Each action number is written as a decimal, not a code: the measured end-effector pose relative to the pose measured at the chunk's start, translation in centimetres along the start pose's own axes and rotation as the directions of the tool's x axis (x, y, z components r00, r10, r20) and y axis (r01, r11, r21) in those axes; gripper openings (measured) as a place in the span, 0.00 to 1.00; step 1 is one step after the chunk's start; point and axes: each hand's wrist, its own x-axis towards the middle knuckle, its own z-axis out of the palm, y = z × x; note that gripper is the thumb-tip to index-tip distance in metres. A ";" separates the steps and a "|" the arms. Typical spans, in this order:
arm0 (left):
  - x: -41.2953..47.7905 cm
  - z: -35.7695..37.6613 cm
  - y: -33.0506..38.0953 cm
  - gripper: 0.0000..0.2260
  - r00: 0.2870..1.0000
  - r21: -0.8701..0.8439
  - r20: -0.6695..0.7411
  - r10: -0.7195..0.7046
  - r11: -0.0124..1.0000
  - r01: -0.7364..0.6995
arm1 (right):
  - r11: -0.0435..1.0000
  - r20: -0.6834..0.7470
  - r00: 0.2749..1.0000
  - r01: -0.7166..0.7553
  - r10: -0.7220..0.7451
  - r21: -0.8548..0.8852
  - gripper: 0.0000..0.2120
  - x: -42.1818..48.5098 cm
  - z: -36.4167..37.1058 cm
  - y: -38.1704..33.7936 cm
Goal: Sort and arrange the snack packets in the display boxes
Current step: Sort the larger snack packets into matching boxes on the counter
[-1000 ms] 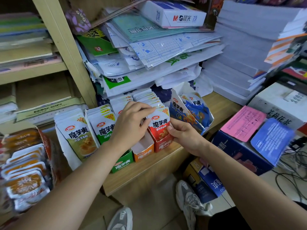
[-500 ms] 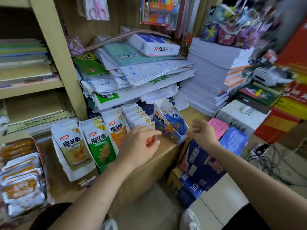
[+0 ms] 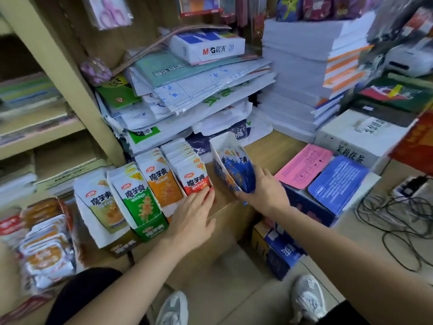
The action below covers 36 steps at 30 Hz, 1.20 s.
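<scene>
Running across this cluttered room is a pale wooden counter (image 3: 269,151), matt and grained; the red packets (image 3: 195,181), standing on end at its front edge, serve as the marker here. Far left of the red packets, crinkled foil packs (image 3: 46,249) lie low in a blurred heap. Nearer on that side, cardboard display boxes stand in a row, each packed with glossy flat pouches: the olive packets (image 3: 103,205), the green packets (image 3: 140,202), then the orange packets (image 3: 161,181) just beside the red ones. Behind and above the red packets, limp plastic-sleeved papers (image 3: 199,90) sag under a crisp white paper ream (image 3: 208,46). The left hand (image 3: 189,221) lies flat, fingers straight and together, tips touching the foot of the front red packet. Just right of the red packets, across a gap, the blue box (image 3: 232,170) tilts with its pouches leaning. The right hand (image 3: 264,191) clasps its near end, thumb up its side, fingers curled beneath. Further right of the red packets lie a pink card (image 3: 304,167) and a blue card (image 3: 337,184), with squared white paper stacks (image 3: 297,73) behind and tangled black cables (image 3: 398,219) beyond.
</scene>
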 end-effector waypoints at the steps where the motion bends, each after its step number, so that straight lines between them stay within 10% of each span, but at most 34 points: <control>1: -0.1 -0.3 0.0 0.31 0.999 -0.003 0.037 -0.008 1.000 0.008 | 1.000 0.031 1.000 -0.001 0.002 -0.017 0.45 -0.7 0.0 0.0; 8: 2.4 -6.3 2.0 0.17 0.999 -0.162 0.001 -0.048 0.986 0.047 | 0.984 0.143 0.989 0.012 -0.038 0.176 0.29 -2.5 -2.6 1.1; 17: 8.0 -5.2 3.3 0.28 0.987 -0.261 0.111 0.116 0.962 -0.084 | 0.967 0.127 0.989 0.037 -0.071 0.252 0.31 -0.4 -2.3 2.0; 22: 8.3 -2.9 2.1 0.09 0.985 -0.342 -0.143 0.098 0.929 -0.142 | 0.985 0.171 0.983 0.032 -0.062 0.171 0.20 1.3 -3.2 2.4; 30: 6.9 -0.1 0.7 0.12 0.925 -0.275 -0.337 0.178 0.921 -0.277 | 0.988 0.041 0.999 -0.013 0.006 0.155 0.06 2.3 -3.9 0.9; 36: 5.9 0.0 0.7 0.14 0.911 -0.264 -0.393 0.126 0.933 -0.243 | 0.983 0.283 0.957 -0.113 0.068 0.146 0.07 1.2 -5.7 -0.5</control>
